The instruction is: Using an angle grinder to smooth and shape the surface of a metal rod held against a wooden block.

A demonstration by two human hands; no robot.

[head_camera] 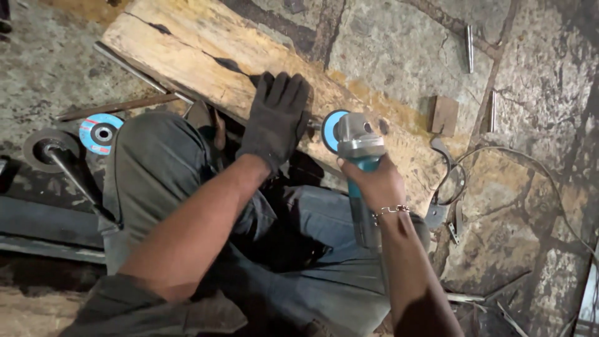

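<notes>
Two hands work over a wooden plank (262, 68) on the stone floor. The right hand (373, 182), bare, is wrapped tight around the teal body of an angle grinder (357, 156); its blue disc (329, 130) stands just ahead of that grip, over the plank. The left hand (276, 118), in a dark glove, lies flat with fingers spread on the plank, just beside the disc. A spare blue disc (100, 132) lies well away from both hands

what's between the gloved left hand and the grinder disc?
Head view: only a short dark rod-like stub over the wooden plank separates the gloved left hand from the blue disc of the angle grinder held by the right hand.
</notes>
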